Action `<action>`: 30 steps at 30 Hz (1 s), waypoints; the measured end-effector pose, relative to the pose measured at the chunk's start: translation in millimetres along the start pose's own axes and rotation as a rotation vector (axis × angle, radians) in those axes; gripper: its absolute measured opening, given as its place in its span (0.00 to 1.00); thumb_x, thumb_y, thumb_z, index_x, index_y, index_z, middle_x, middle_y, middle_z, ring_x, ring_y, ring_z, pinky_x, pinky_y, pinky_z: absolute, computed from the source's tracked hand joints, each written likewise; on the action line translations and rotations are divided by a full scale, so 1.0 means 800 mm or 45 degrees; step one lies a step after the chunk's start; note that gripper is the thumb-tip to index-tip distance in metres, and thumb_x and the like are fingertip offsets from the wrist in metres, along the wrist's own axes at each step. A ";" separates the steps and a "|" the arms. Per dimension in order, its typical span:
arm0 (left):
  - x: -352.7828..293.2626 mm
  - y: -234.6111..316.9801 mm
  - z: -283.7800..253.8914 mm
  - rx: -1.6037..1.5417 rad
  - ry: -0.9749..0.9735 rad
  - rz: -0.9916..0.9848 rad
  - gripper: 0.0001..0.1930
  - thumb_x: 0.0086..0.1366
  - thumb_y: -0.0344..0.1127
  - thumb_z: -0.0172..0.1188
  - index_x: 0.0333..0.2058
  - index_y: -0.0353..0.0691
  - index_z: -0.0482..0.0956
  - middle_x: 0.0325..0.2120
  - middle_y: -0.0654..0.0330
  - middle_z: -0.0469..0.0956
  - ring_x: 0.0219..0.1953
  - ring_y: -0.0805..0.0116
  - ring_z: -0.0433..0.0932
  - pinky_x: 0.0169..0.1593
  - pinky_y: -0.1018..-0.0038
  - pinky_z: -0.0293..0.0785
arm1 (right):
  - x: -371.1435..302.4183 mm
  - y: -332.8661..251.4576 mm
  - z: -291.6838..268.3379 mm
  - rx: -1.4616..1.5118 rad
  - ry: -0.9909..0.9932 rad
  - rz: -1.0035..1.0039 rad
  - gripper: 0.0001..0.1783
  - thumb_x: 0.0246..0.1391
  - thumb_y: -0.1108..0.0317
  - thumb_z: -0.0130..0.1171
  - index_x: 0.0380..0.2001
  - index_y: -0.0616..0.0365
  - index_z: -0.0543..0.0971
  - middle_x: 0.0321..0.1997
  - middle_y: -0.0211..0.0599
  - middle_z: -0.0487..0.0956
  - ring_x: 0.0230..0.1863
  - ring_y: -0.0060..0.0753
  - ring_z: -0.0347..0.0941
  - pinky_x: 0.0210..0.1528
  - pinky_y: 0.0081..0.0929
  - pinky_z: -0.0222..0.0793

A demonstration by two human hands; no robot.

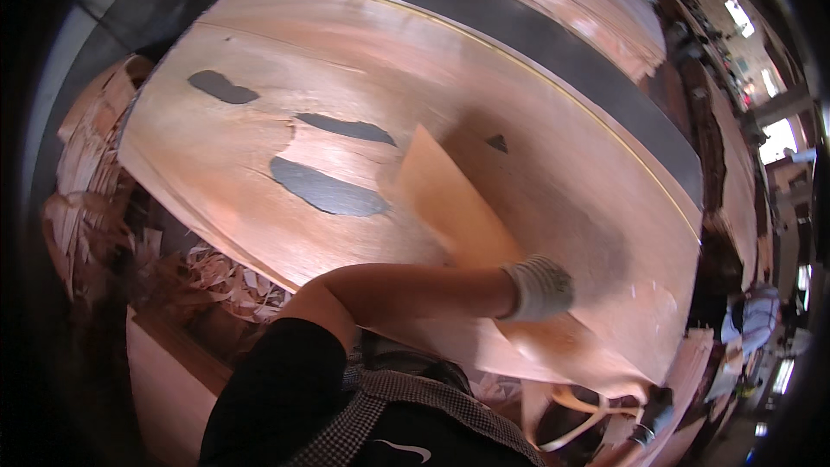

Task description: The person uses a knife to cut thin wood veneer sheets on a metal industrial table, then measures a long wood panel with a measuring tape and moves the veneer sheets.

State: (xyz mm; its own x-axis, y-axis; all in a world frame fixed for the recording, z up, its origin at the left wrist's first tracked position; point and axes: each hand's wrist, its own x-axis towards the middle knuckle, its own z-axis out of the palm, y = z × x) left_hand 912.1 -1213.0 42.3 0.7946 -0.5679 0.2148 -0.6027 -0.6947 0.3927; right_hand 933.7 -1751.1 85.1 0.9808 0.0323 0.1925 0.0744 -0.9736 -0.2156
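Head view, looking down: my left hand (540, 287), in a knitted work glove, is closed on a loose strip of pale veneer (450, 207), gripping it near its lower end. The strip's long axis runs up and to the left from the glove, so nearly all of it lies ahead of my hand, and its far end rests on the big veneer sheet (346, 95) close to the dark holes (328, 190) through that sheet. My forearm reaches in from the lower left and lies across the sheet's near edge. My right hand (654, 422) is low at the bottom right, also gloved and well apart from the strip; it looks curled on some thin curling offcuts (575, 419), but it is small and blurred, so I cannot tell its grip for sure. The left hand is clearly the nearer one.

The sheet is reddish-brown, wide and a little wavy, lying on a stack, with a dark band (536, 43) beyond it and more veneer behind that. Scrap shavings (233, 281) are heaped at the lower left. At the far right a long workshop opens out, with bright windows and another person (756, 316) at work
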 end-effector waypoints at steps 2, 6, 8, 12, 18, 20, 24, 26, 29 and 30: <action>-0.007 -0.014 -0.037 0.059 0.080 -0.101 0.08 0.54 0.35 0.51 0.23 0.40 0.78 0.19 0.52 0.77 0.22 0.54 0.77 0.25 0.60 0.72 | 0.034 0.007 -0.001 0.047 0.141 0.021 0.07 0.52 0.68 0.53 0.28 0.62 0.73 0.25 0.37 0.75 0.21 0.28 0.68 0.22 0.25 0.65; -0.071 -0.073 -0.100 0.115 0.012 -0.434 0.08 0.55 0.34 0.49 0.23 0.43 0.77 0.19 0.55 0.77 0.23 0.56 0.78 0.25 0.63 0.72 | 0.135 -0.196 0.076 0.323 0.038 0.162 0.09 0.55 0.64 0.53 0.30 0.58 0.74 0.23 0.29 0.74 0.15 0.21 0.64 0.13 0.19 0.59; -0.080 -0.060 -0.129 0.297 -0.069 -0.448 0.07 0.55 0.35 0.49 0.23 0.44 0.76 0.18 0.57 0.76 0.21 0.56 0.77 0.24 0.64 0.71 | 0.191 -0.212 0.144 0.181 -0.119 -0.072 0.11 0.56 0.62 0.52 0.29 0.59 0.74 0.18 0.32 0.71 0.15 0.21 0.64 0.12 0.21 0.59; -0.086 -0.074 -0.150 0.309 -0.107 -0.337 0.06 0.55 0.36 0.50 0.23 0.46 0.73 0.15 0.59 0.73 0.18 0.58 0.74 0.22 0.65 0.67 | 0.291 -0.218 0.293 0.840 -0.345 -0.180 0.08 0.55 0.66 0.50 0.26 0.59 0.73 0.19 0.33 0.73 0.17 0.27 0.70 0.17 0.25 0.64; -0.138 -0.287 -0.105 0.160 -0.719 -1.084 0.11 0.58 0.41 0.53 0.37 0.47 0.79 0.31 0.56 0.79 0.37 0.57 0.78 0.41 0.63 0.71 | 0.314 -0.343 0.406 0.080 -0.297 -0.843 0.11 0.51 0.61 0.53 0.32 0.56 0.75 0.23 0.43 0.77 0.24 0.46 0.74 0.28 0.36 0.68; -0.148 -0.356 -0.067 0.342 -0.754 -1.156 0.12 0.58 0.40 0.53 0.39 0.48 0.78 0.37 0.56 0.79 0.42 0.58 0.77 0.45 0.62 0.70 | 0.327 -0.350 0.438 0.151 -0.476 -0.685 0.12 0.49 0.61 0.55 0.33 0.56 0.75 0.24 0.44 0.77 0.26 0.46 0.74 0.29 0.38 0.69; -0.150 -0.434 -0.074 0.776 -0.919 -1.486 0.13 0.57 0.33 0.54 0.42 0.48 0.77 0.45 0.59 0.76 0.51 0.64 0.72 0.57 0.58 0.59 | 0.332 -0.444 0.458 0.210 -0.540 -0.729 0.12 0.49 0.57 0.55 0.33 0.52 0.75 0.32 0.46 0.77 0.35 0.53 0.73 0.36 0.47 0.68; -0.107 -0.439 -0.079 1.018 -0.448 -1.534 0.17 0.54 0.30 0.56 0.44 0.50 0.75 0.46 0.60 0.73 0.52 0.67 0.69 0.61 0.58 0.52 | 0.349 -0.468 0.468 0.150 -0.484 -0.732 0.12 0.49 0.58 0.54 0.32 0.53 0.75 0.32 0.46 0.77 0.35 0.53 0.73 0.35 0.47 0.68; -0.014 -0.413 0.005 0.826 -0.366 -1.337 0.12 0.59 0.38 0.48 0.42 0.52 0.74 0.38 0.65 0.75 0.44 0.65 0.72 0.52 0.59 0.62 | 0.374 -0.481 0.472 0.063 -0.469 -0.733 0.11 0.51 0.59 0.52 0.32 0.53 0.75 0.32 0.46 0.77 0.34 0.52 0.73 0.35 0.46 0.68; -0.013 -0.411 0.047 0.399 -0.023 -0.952 0.14 0.57 0.39 0.50 0.43 0.50 0.74 0.42 0.61 0.73 0.47 0.62 0.70 0.54 0.60 0.60 | 0.380 -0.489 0.476 0.046 -0.477 -0.743 0.11 0.52 0.59 0.51 0.32 0.53 0.75 0.32 0.47 0.76 0.34 0.52 0.73 0.35 0.46 0.68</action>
State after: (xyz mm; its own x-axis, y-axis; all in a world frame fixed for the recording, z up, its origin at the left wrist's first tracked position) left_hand 1099.3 -995.0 -122.9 0.9957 0.0902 -0.0210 0.0924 -0.9832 0.1573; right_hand 1271.1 -1274.8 -136.4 0.7743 0.6304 -0.0557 0.6081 -0.7655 -0.2102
